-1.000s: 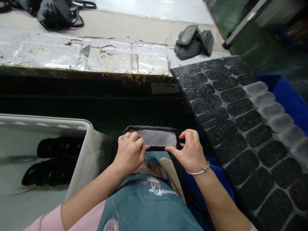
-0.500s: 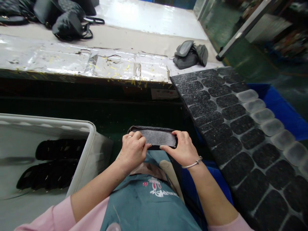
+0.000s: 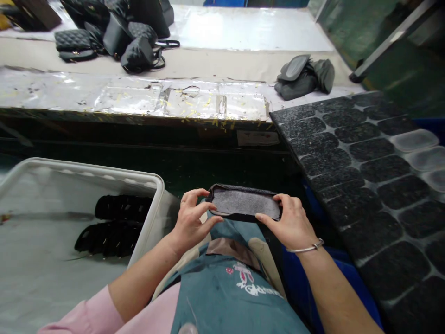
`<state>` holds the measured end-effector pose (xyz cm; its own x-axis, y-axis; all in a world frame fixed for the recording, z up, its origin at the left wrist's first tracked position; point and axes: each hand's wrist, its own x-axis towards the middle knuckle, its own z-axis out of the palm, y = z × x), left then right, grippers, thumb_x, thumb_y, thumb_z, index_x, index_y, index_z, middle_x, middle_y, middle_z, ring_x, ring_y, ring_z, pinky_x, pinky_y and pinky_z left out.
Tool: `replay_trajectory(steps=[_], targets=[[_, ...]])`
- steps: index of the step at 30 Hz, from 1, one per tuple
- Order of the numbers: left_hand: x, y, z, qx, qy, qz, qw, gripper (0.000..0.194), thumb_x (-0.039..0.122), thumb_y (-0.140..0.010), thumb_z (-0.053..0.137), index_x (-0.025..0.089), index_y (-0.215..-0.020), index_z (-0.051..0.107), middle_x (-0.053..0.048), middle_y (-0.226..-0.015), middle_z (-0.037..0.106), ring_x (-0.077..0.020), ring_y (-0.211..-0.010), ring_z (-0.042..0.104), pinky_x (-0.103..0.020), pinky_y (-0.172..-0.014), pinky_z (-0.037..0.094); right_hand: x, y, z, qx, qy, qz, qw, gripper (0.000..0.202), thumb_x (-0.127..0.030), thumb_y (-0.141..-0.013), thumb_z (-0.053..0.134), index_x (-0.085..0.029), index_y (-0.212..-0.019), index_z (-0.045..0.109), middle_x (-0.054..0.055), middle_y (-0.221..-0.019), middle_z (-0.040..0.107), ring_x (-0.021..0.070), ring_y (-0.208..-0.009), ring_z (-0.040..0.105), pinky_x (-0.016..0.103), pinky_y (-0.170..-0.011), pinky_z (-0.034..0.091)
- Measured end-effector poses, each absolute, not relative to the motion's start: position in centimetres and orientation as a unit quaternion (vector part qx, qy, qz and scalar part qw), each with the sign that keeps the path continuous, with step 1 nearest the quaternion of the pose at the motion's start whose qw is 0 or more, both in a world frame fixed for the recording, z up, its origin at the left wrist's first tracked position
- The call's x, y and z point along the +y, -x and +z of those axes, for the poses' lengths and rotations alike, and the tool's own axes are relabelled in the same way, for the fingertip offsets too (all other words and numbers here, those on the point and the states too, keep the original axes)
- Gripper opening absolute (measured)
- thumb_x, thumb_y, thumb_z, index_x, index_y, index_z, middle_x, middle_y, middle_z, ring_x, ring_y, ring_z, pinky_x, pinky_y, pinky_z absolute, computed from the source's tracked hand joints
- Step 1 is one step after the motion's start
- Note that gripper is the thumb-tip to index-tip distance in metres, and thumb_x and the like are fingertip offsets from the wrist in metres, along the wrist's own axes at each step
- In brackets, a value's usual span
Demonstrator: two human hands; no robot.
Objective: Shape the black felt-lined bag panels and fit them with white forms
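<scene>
Between my hands, above my lap, is a black bag piece (image 3: 239, 187) with a raised dark rim. A grey rounded panel (image 3: 246, 202) lies inside the rim, facing up. My left hand (image 3: 194, 215) pinches the left end, its fingertips at the rim and the thumb along the near edge. My right hand (image 3: 290, 220) grips the right end, fingers over the far corner and thumb on the near edge. The underside of the bag piece is hidden.
At left stands a white bin (image 3: 158, 185) holding several black pieces (image 3: 111, 236). A black board (image 3: 351, 222) with rounded panels slopes along my right. Across the front runs a worktable (image 3: 222, 60) with black quilted bags (image 3: 139, 51) and a grey pile of pieces (image 3: 299, 81).
The view has swung left, so the surroundings sit further right. My left hand has shifted from over the panel to the left end, uncovering more grey. My right hand keeps its grip.
</scene>
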<state>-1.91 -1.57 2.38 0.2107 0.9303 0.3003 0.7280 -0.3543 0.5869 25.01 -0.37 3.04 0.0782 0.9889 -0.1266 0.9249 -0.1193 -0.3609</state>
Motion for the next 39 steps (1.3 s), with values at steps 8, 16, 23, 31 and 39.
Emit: replay_trajectory(steps=[8, 16, 23, 31, 39], targets=[[-0.9, 0.4, 2.1, 0.559, -0.763, 0.26, 0.193, 0.014, 0.032, -0.078, 0.065, 0.02, -0.071, 0.063, -0.007, -0.107, 0.05, -0.0251, -0.109, 0.044, -0.044, -0.094, 0.034, -0.7, -25.1, 2.7, -0.655, 0.729, 0.171, 0.1, 0.063, -0.058, -0.064, 0.069, -0.02, -0.11, 0.05, 0.01, -0.105, 0.049, 0.0288, -0.098, 0.055, 0.043, -0.083, 0.048], [-1.0, -0.6, 2.4, 0.586, -0.729, 0.272, 0.228, 0.017, 0.021, -0.081, 0.058, 0.017, -0.064, 0.056, -0.008, -0.107, 0.046, -0.0231, -0.105, 0.043, -0.041, -0.093, 0.036, -0.6, -25.0, 2.8, -0.645, 0.735, 0.187, 0.096, 0.061, -0.056, -0.064, 0.069, -0.023, -0.11, 0.048, 0.009, -0.107, 0.048, 0.0271, -0.095, 0.056, 0.043, -0.08, 0.049], [-0.9, -1.0, 2.2, 0.589, -0.722, 0.286, 0.223, 0.019, 0.019, -0.081, 0.056, 0.016, -0.063, 0.054, -0.008, -0.105, 0.046, -0.0223, -0.104, 0.044, -0.04, -0.093, 0.034, -1.2, -24.7, 2.9, -0.689, 0.705, 0.114, 0.128, 0.056, -0.05, -0.069, 0.069, -0.017, -0.111, 0.051, 0.013, -0.107, 0.049, 0.0314, -0.106, 0.048, 0.048, -0.091, 0.043], [-1.2, -1.1, 1.9, 0.592, -0.726, 0.283, 0.204, 0.017, 0.021, -0.082, 0.055, 0.017, -0.066, 0.053, -0.008, -0.104, 0.048, -0.0227, -0.103, 0.044, -0.041, -0.092, 0.035, -1.7, -20.0, 4.5, -0.741, 0.624, 0.071, 0.24, 0.038, -0.047, -0.073, 0.067, -0.021, -0.093, 0.049, 0.012, -0.108, 0.052, 0.0331, -0.115, 0.043, 0.057, -0.102, 0.026], [-1.1, -1.1, 1.7, 0.595, -0.728, 0.28, 0.194, 0.018, 0.02, -0.083, 0.052, 0.018, -0.065, 0.052, -0.008, -0.102, 0.05, -0.0218, -0.101, 0.046, -0.041, -0.091, 0.035, -0.3, -16.9, 3.1, -0.733, 0.621, 0.166, 0.222, 0.038, -0.041, -0.071, 0.071, -0.022, -0.1, 0.055, 0.011, -0.111, 0.049, 0.0315, -0.112, 0.042, 0.051, -0.097, 0.034]])
